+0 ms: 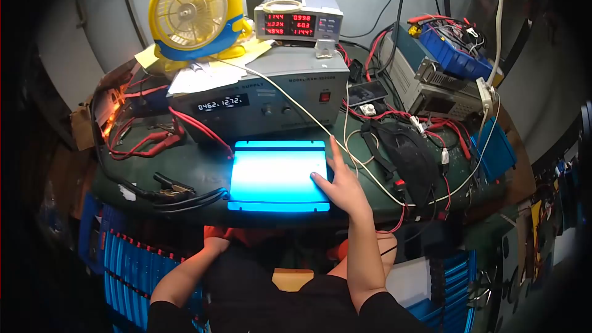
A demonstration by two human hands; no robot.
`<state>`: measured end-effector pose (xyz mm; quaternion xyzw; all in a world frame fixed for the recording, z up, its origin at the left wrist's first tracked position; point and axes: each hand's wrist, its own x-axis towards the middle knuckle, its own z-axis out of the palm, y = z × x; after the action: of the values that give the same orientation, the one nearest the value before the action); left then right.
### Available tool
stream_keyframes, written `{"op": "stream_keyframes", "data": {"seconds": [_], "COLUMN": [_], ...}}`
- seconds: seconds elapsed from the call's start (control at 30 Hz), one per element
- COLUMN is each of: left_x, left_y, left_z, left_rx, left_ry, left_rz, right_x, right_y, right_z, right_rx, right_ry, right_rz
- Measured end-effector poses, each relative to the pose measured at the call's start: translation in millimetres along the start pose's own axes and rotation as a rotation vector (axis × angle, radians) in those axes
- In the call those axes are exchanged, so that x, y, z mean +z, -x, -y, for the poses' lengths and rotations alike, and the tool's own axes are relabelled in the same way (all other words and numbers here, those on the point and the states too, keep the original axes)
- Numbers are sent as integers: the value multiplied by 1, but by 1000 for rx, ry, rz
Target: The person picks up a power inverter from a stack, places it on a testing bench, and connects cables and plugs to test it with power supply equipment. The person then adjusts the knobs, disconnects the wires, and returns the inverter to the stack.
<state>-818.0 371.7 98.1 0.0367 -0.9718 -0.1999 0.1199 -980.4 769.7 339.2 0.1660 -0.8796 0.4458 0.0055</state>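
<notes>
A bright blue, glare-lit metal case (pixel 279 176) lies flat on the bench. My right hand (pixel 343 186) is at its right side, the thumb on the top face and the fingers stretched out along the edge. My left hand (pixel 217 237) is low, by the bench's front edge, in shadow; its fingers are mostly hidden. Black cables with clamps (pixel 176 190) run to the left side of the case. Red leads (pixel 200 124) come down behind it near its upper left corner.
Behind the case stands a grey power supply (pixel 280 102) with a lit display. On it sit a yellow fan (pixel 196 12), papers (pixel 209 77) and a power meter (pixel 299 15). Tangled cables (pixel 410 148) cover the right side. Stacked blue cases (pixel 139 271) stand below left.
</notes>
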Motion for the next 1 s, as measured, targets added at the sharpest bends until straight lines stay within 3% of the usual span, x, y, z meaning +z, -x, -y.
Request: {"op": "stream_keyframes", "data": {"seconds": [0.1,0.2,0.27,0.43,0.5,0.6,0.63,0.7,0.73,0.77,0.83,0.9,0.97,1.0], "left_x": [5,-16,-19,2,15,13,3,-3,-14,-47,-53,-90,-132,-138], "left_y": [7,6,12,29,41,39,38,33,27,20,33,28,18,8], "left_z": [6,5,8,52,91,89,80,70,58,3,-43,-136,-222,-242], "left_rx": [18,-35,-128,-36,-259,-239,-129,-76,-195,-318,-111,351,580,572], "left_ry": [-39,-39,-3,50,-48,-267,-383,-379,-329,-279,-306,229,279,284], "left_rz": [-33,141,63,-218,284,417,482,409,463,519,145,-66,-64,-54], "right_x": [0,3,4,10,8,-3,-8,-19,-19,-17,-10,0,8,8], "right_y": [1,2,1,4,7,9,10,12,14,18,17,14,20,19], "right_z": [0,3,3,4,6,3,-2,-14,-14,-18,-33,-41,-46,-46], "right_rx": [20,54,29,-46,-35,-31,-29,-114,-151,-141,-206,-189,-159,-236], "right_ry": [-11,-18,-22,69,30,-5,-14,-67,-70,-79,62,65,78,80], "right_rz": [-11,-23,-50,-107,-103,-237,-254,-403,-490,-499,-518,-479,-397,-485]}}
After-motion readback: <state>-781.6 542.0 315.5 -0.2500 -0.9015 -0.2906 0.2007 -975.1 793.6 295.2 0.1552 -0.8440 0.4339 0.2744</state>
